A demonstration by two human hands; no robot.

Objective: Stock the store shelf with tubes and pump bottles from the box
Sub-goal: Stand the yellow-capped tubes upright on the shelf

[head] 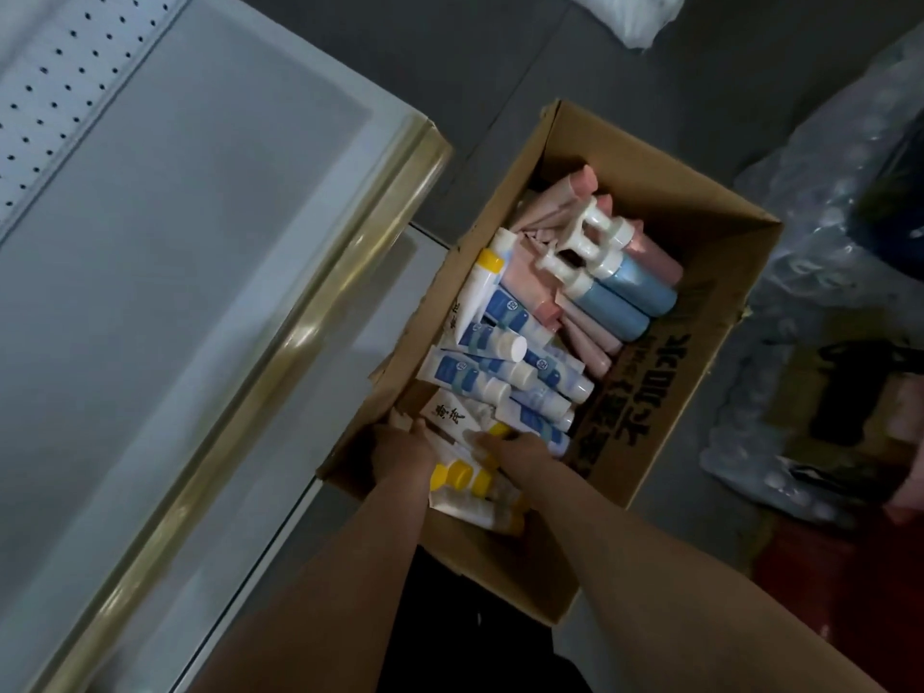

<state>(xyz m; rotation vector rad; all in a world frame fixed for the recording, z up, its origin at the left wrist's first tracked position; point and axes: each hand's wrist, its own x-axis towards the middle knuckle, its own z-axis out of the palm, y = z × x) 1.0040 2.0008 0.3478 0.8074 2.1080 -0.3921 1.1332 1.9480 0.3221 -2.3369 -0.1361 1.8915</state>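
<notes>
The cardboard box (pixel 700 272) sits open on the grey floor (pixel 475 52), just beside the white shelf (pixel 190 217) with its gold front edge. Inside lie blue-and-white tubes (pixel 480 382) with white caps, pink tubes (pixel 560 197) at the far end, and blue and pink pump bottles (pixel 620 292) with white pump heads lying on their sides. At the near end are white tubes with yellow caps (pixel 465 480). Both hands reach into this near end: the left hand (pixel 400 450) curls its fingers around a bundle of these tubes, and the right hand (pixel 515 450) rests on them from the other side, though whether it grips them cannot be told. Clear plastic wrap (pixel 825 192) lies on the floor to the right of the box.
</notes>
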